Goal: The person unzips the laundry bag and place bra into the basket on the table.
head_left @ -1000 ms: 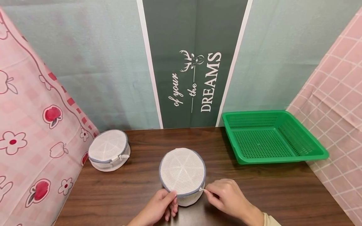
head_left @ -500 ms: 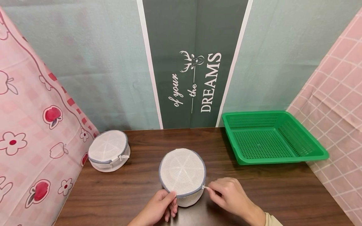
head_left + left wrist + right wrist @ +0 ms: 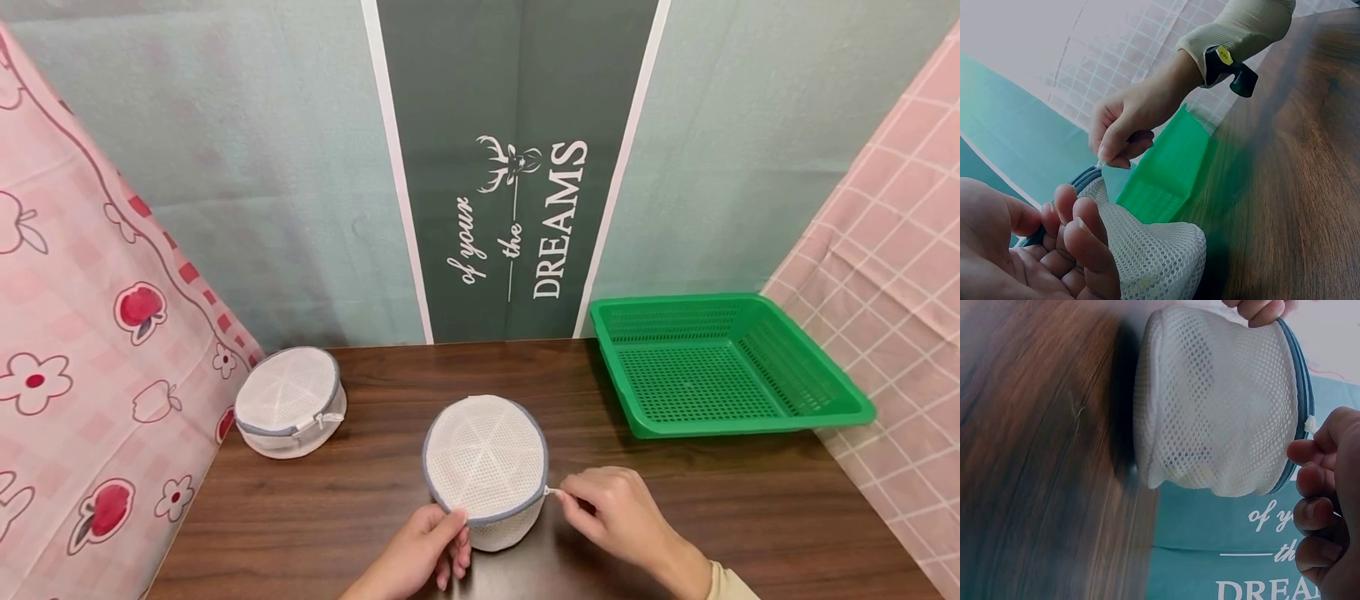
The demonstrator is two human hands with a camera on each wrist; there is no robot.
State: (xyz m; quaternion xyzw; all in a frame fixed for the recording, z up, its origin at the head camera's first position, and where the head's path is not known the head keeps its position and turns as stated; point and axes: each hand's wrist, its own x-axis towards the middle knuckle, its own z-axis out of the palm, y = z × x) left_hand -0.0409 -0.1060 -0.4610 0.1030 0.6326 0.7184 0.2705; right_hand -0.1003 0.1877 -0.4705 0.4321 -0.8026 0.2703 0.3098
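A white cylindrical mesh laundry bag (image 3: 483,454) with a grey-blue zipper round its top edge stands upright on the table. My left hand (image 3: 429,540) pinches the near edge of the rim between thumb and fingers. At the right side of the rim, my right hand (image 3: 618,515) pinches the white zipper pull (image 3: 552,491), drawn taut away from the bag. The right wrist view shows the mesh side wall (image 3: 1210,406) and the zipper band (image 3: 1302,387), with the pull at the right fingertips. The top panel lies flat over the bag.
A second, lower mesh laundry bag (image 3: 288,400) stands at the back left of the brown wooden table (image 3: 315,517). A green plastic basket (image 3: 626,392) sits at the back right. Patterned cloths hang at the back and both sides.
My right hand has moved right and slightly away along the rim, taking the zipper pull with it. The left hand keeps its pinch at the same spot.
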